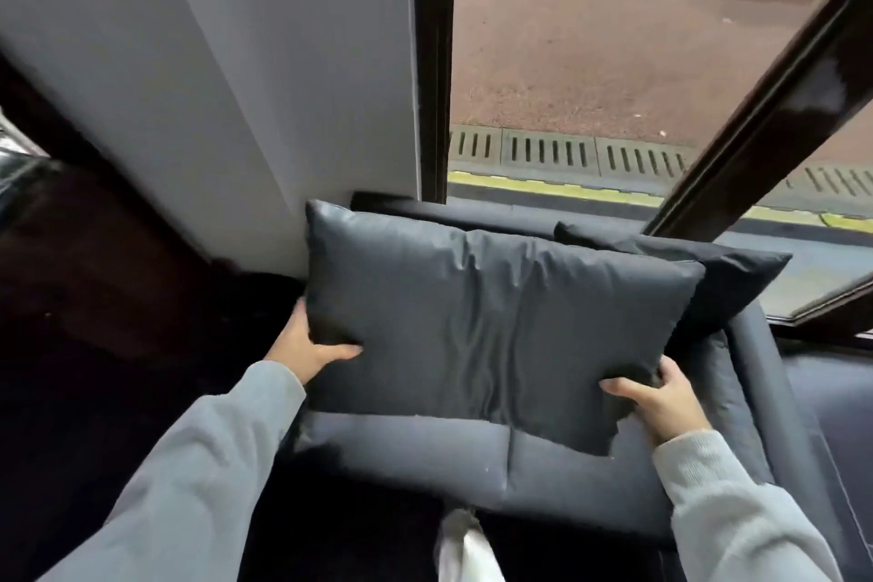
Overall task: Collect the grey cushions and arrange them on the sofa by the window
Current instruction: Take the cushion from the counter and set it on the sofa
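A large grey cushion [486,317] stands upright on the grey sofa [472,458], against its backrest below the window. My left hand [309,343] grips its lower left corner. My right hand [661,397] grips its lower right corner. A second, darker cushion [723,279] leans on the backrest just behind and to the right, partly hidden by the first one.
A white wall [212,85] rises at the left behind the sofa. The window [614,61] with dark frames fills the upper right. Dark furniture [71,298] sits at the left. Another seat section [831,406] extends at the right.
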Available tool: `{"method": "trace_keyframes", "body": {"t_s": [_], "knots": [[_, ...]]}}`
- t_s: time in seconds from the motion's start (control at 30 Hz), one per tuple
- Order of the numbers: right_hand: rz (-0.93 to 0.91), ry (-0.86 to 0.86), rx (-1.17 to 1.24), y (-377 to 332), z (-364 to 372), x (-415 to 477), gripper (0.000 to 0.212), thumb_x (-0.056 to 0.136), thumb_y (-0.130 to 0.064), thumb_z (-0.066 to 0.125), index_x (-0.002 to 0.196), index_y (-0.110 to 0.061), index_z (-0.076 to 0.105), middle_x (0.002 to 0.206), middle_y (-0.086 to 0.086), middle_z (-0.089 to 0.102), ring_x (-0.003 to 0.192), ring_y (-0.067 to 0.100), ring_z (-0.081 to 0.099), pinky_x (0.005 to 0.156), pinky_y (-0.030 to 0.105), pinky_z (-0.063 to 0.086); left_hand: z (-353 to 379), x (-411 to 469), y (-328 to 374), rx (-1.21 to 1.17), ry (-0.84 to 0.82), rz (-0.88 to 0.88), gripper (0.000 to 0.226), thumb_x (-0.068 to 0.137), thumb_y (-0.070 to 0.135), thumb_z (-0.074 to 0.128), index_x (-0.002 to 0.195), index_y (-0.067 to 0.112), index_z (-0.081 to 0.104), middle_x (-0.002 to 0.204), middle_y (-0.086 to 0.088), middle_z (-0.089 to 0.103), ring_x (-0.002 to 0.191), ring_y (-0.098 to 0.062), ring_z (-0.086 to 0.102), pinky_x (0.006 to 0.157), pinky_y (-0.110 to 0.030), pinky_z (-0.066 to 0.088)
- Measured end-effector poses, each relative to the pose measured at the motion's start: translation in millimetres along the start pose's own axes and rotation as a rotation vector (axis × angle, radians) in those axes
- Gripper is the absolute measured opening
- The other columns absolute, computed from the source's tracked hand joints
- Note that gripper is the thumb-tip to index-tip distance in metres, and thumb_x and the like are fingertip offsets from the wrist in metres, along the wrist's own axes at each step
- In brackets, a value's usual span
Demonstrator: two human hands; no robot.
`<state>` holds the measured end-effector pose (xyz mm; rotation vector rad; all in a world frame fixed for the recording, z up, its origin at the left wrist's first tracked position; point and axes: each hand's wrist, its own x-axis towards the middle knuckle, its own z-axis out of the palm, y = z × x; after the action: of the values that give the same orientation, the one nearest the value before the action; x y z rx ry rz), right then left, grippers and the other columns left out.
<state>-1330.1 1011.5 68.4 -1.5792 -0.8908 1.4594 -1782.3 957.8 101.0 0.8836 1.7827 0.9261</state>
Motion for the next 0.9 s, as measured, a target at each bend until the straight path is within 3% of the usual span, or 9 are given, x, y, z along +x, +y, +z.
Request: {"method": "trace_keyframes", "body": {"t_s": [0.1,0.17,0.23,0.33,0.47,0.57,0.63,0.77,0.9], "knots": [[-0.054,-0.041,0.070,-18,31,75,0.072,0.062,-0.004,0.087,0.128,-0.013,0.060,0.117,0.010,0.077,0.103,0.022,0.076,0.081,0.033,0.063,19,84,25,-0.041,0.075,0.040,0.082,0.067,0.013,0.092,0.135,0.022,0.045,0.120,0.006,0.061,0.108,-0.009,0.059,0.080,-0.007,0.046],[-0.064,-0.044,0.138,-26,51,126,0.068,0.066,-0.006,0.084,0.128,-0.016,0.061,0.121,0.009,0.075,0.110,0.025,0.074,0.087,0.040,0.063,25,137,40,-0.105,0.112,0.049,0.076,0.073,0.012,0.087,0.137,0.017,0.046,0.123,0.003,0.060,0.109,-0.013,0.059,0.073,-0.001,0.045],[-0.065,-0.055,0.187,-28,69,173,0.070,0.068,-0.006,0.083,0.134,-0.011,0.059,0.126,0.011,0.073,0.116,0.030,0.071,0.087,0.044,0.062,27,181,47,-0.179,0.122,0.047,0.067,0.077,0.011,0.084,0.134,0.019,0.049,0.128,0.001,0.062,0.113,-0.016,0.062,0.087,-0.017,0.052],[-0.075,-0.090,0.169,-23,89,232,0.076,0.069,-0.006,0.083,0.139,-0.002,0.054,0.123,0.011,0.074,0.119,0.033,0.069,0.082,0.039,0.063,24,236,44,-0.205,0.098,0.021,0.065,0.073,0.024,0.087,0.126,0.033,0.052,0.125,0.008,0.066,0.110,-0.009,0.064,0.087,-0.036,0.054],[-0.103,-0.120,0.148,-6,108,286,0.078,0.070,-0.007,0.084,0.141,-0.001,0.053,0.126,0.012,0.073,0.120,0.031,0.069,0.079,0.033,0.062,20,296,25,-0.184,0.059,0.026,0.075,0.058,0.036,0.093,0.119,0.046,0.050,0.128,0.012,0.063,0.115,-0.008,0.063,0.090,-0.042,0.055],[-0.123,-0.141,0.160,10,123,313,0.091,0.064,-0.014,0.093,0.144,-0.002,0.050,0.135,0.018,0.068,0.125,0.032,0.066,0.094,0.043,0.059,22,329,-9,-0.226,0.036,-0.021,0.068,0.066,0.021,0.090,0.116,0.045,0.050,0.123,0.015,0.067,0.115,-0.012,0.065,0.098,-0.048,0.053],[-0.118,-0.150,0.168,17,132,328,0.099,0.058,-0.022,0.101,0.143,-0.005,0.052,0.136,0.017,0.067,0.126,0.031,0.066,0.096,0.042,0.058,23,344,-34,-0.262,0.032,-0.065,0.060,0.076,0.009,0.083,0.112,0.045,0.052,0.117,0.014,0.070,0.109,-0.012,0.068,0.101,-0.051,0.050],[-0.096,-0.172,0.081,34,153,353,0.091,0.057,-0.024,0.103,0.135,-0.015,0.058,0.133,0.015,0.070,0.127,0.032,0.065,0.100,0.046,0.055,18,362,-76,-0.336,0.065,-0.131,0.053,0.083,0.001,0.073,0.110,0.041,0.053,0.132,-0.002,0.065,0.116,-0.017,0.066,0.104,-0.056,0.045],[-0.028,-0.169,-0.008,61,160,370,0.093,0.059,-0.022,0.102,0.140,-0.013,0.056,0.132,0.013,0.071,0.126,0.031,0.066,0.103,0.049,0.054,16,376,-105,-0.316,0.057,-0.167,0.057,0.078,0.003,0.077,0.110,0.046,0.055,0.118,0.007,0.073,0.112,-0.012,0.068,0.103,-0.050,0.046]]}}
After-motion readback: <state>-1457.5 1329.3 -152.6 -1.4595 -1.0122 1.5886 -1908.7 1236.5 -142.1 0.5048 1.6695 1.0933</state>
